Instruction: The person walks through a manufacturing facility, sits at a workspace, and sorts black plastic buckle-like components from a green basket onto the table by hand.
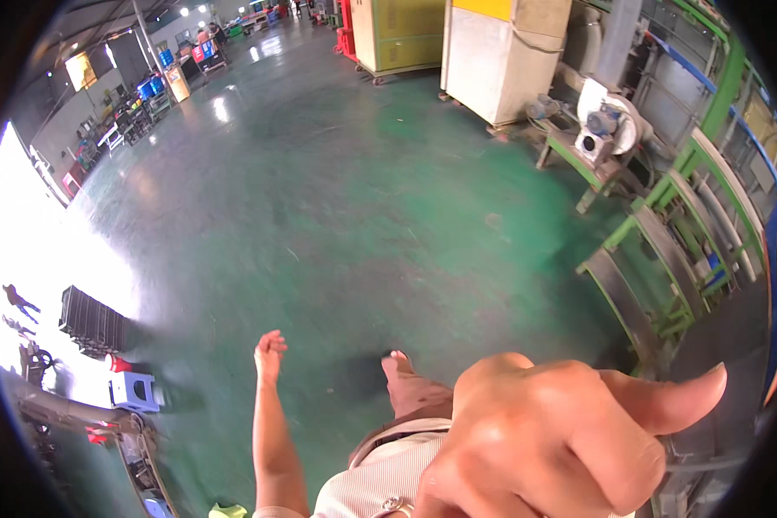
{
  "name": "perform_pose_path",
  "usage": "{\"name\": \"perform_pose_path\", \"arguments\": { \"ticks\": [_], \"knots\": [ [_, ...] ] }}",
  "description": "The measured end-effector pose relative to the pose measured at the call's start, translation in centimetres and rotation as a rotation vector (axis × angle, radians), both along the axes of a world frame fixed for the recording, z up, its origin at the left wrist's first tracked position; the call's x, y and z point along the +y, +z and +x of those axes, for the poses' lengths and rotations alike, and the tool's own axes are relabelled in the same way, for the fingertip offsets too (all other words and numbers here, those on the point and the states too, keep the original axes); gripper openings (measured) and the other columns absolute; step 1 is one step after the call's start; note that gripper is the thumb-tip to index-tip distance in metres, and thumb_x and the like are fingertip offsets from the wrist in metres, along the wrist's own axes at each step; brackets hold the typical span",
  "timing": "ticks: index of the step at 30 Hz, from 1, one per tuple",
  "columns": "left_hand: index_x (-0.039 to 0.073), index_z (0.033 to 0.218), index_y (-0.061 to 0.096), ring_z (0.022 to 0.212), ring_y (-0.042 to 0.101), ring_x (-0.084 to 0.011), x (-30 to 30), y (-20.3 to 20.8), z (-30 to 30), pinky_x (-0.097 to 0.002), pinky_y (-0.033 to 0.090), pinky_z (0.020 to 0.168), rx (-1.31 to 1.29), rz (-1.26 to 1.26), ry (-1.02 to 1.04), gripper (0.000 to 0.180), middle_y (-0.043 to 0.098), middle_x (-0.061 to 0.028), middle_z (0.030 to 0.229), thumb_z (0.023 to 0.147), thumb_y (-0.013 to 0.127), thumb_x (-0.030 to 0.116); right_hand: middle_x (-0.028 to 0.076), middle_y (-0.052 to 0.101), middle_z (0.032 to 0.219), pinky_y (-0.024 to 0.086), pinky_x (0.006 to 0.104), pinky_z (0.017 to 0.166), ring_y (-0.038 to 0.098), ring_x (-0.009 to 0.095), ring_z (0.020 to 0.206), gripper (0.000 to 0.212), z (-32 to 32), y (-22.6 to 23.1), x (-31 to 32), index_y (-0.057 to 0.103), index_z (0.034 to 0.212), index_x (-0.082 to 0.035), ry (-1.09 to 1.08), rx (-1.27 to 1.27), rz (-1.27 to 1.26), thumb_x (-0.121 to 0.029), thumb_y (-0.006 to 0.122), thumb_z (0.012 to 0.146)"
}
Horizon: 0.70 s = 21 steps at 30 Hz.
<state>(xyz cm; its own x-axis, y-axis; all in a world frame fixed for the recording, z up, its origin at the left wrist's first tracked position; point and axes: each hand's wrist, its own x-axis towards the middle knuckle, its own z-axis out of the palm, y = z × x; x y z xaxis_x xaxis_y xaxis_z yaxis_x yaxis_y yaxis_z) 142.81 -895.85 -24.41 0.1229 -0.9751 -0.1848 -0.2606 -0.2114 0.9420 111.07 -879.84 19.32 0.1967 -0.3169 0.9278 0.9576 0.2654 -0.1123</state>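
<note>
My left hand (270, 347) hangs at the end of a bare forearm, low and left of the middle. Its fingers are loosely bent and a little apart, and nothing shows in it. Large and close at the lower right is my right hand (552, 432), its fingers curled in and one digit sticking out to the right. No object is visible in it, though the inside of the curl is hidden. Below are my striped light shirt (380, 470) and one bare foot (397, 367) on the green floor (337, 242).
A green metal frame with curved dark slats (647, 259) stands at right, near a machine with a white round housing (609, 121). Tall cabinets (492, 60) stand beyond. At left are a blue-white stool (134, 391), a stack of black crates (91, 319) and a bright doorway (26, 224).
</note>
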Motion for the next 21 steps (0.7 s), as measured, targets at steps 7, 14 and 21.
{"name": "perform_pose_path", "arguments": {
  "ticks": [7, 14, 21],
  "knots": [
    [0.008, 0.090, 0.062, 0.065, 0.060, -0.0220, 2.4, -12.3, 5.5, -0.0349, 0.047, 0.059, -0.544, 0.690, -0.321, 0.018, 0.063, -0.0116, 0.078, 0.077, 0.056, 0.018, -0.005, 0.029, 0.041, 0.037, 0.0461, 0.072, 0.037, 0.008, 0.040, 0.056, 0.5, -1.6, -21.4, 0.050, 0.053, -0.008, 0.321, -0.162, 0.256, -0.050, 0.045, 0.089],
    [0.006, 0.082, 0.062, 0.062, 0.059, -0.0232, -7.3, -16.9, 8.1, -0.0354, 0.046, 0.057, -0.537, 1.082, -0.323, 0.014, 0.062, -0.0125, 0.072, 0.076, 0.054, 0.017, -0.006, 0.030, 0.041, 0.037, 0.0498, 0.079, 0.038, 0.007, 0.039, 0.054, 2.0, -4.0, -43.4, 0.049, 0.052, -0.008, 0.084, -0.137, 0.078, -0.047, 0.044, 0.090],
    [0.005, 0.073, 0.062, 0.059, 0.058, -0.0243, -41.7, -16.0, 12.8, -0.0360, 0.045, 0.054, -1.036, 0.591, -0.584, 0.015, 0.061, -0.0134, 0.067, 0.075, 0.052, 0.016, -0.005, 0.027, 0.043, 0.031, 0.0348, 0.052, 0.033, 0.008, 0.036, 0.058, 2.4, -2.4, -63.8, 0.042, 0.049, -0.011, 0.256, -0.224, 0.103, -0.053, 0.037, 0.089]
  ]
}}
